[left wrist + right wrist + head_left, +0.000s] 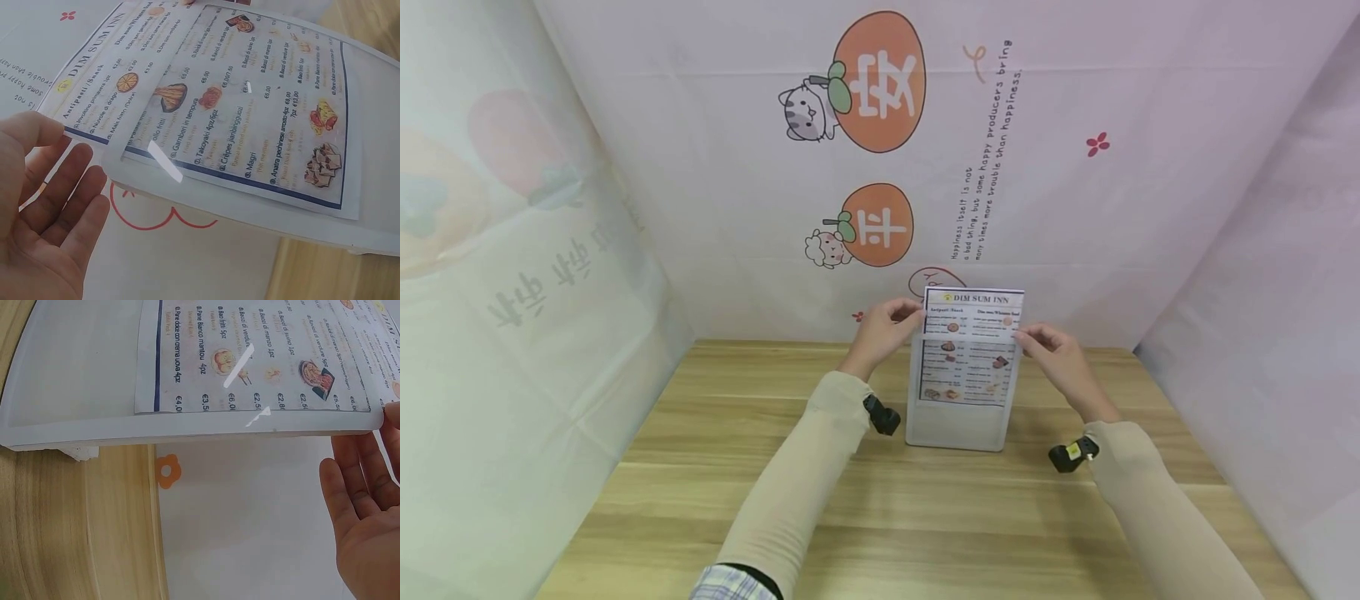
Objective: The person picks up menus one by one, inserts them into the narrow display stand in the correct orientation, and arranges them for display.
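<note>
A printed menu sheet (pixel 973 315) headed "DIM SUM INN" sits partly inside a white, clear-fronted sign holder (pixel 955 429) that stands on the table. Its top portion sticks out above the holder; the lower portion shows through the clear front, above a blank strip. My left hand (pixel 880 335) pinches the sheet's left edge near the top, thumb in front and fingers behind, as the left wrist view shows with the sheet (pixel 94 81). On the other side my right hand (pixel 1063 364) pinches the right edge, beside the holder's upper corner (pixel 369 422).
The wood-grain table (pixel 760 433) extends around the holder. Behind it hangs a pale printed cloth (pixel 1045 217) with orange fruit drawings and lettering. More cloth (pixel 512 275) borders the left side, and another panel (pixel 1262 333) the right. Each wrist carries a small black camera (pixel 883 417).
</note>
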Demonstrator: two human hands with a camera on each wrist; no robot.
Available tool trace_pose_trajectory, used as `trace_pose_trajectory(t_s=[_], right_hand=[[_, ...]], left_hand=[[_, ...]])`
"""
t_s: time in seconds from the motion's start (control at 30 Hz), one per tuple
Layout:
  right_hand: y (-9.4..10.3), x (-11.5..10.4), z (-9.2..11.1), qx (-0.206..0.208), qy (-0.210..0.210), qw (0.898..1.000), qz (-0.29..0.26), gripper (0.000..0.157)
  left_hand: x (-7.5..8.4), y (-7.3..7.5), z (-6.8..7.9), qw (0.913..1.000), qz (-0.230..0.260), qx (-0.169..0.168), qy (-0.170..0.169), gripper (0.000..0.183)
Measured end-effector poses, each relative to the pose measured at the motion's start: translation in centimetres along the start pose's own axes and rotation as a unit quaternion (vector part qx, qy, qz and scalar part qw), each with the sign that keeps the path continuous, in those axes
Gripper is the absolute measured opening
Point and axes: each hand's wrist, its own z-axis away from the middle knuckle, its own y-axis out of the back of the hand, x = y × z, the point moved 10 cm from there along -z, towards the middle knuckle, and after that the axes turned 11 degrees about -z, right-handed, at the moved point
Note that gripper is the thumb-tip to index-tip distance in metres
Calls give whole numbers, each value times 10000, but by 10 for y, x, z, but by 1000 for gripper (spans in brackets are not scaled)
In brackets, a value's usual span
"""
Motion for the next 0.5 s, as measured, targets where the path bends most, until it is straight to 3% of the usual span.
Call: trace_pose_trajectory(t_s=[0.5], right_hand=[[-1, -5, -1, -119, -164, 9998, 56, 50]], left_hand=[[1, 1, -1, 9999, 40, 29, -110, 22]])
